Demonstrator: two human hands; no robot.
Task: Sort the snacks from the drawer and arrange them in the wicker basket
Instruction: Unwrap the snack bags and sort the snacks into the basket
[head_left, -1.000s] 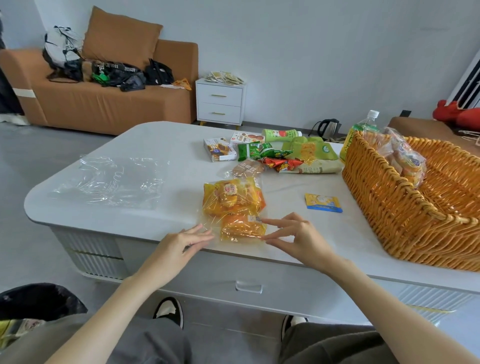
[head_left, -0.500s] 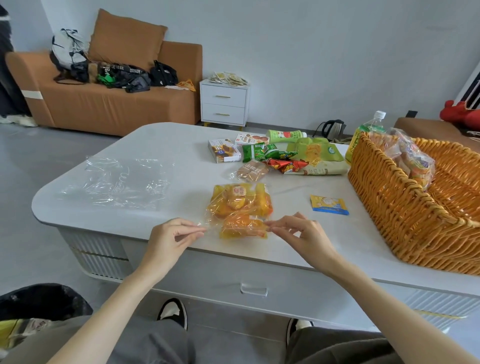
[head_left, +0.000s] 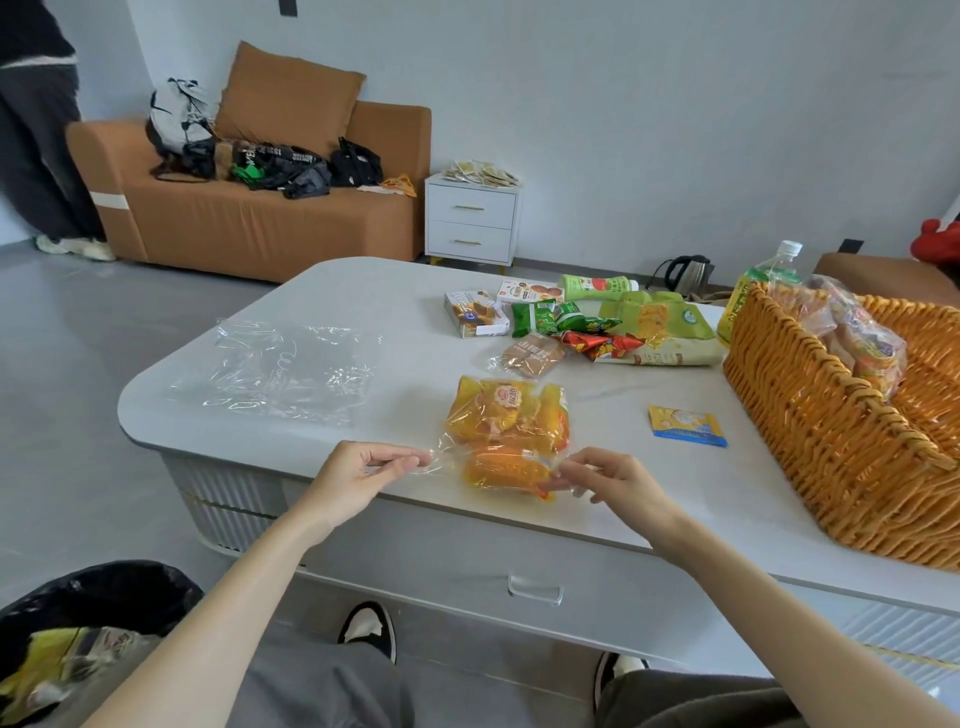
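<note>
Both hands pinch clear snack bag (head_left: 506, 441) at lower centre: left hand (head_left: 358, 475) its left edge, right hand (head_left: 610, 480) its right; wicker basket (head_left: 831, 431) right.

Snack bag (head_left: 506, 431) left of basket (head_left: 805, 441) (bottle (head_left: 775, 266) seemingly behind).

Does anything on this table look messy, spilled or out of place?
Mildly, yes. A crumpled clear plastic bag lies flat on the left of the table, apart from the snacks, and a small yellow-and-blue packet lies alone beside the wicker basket. Nothing looks spilled or broken.
</note>
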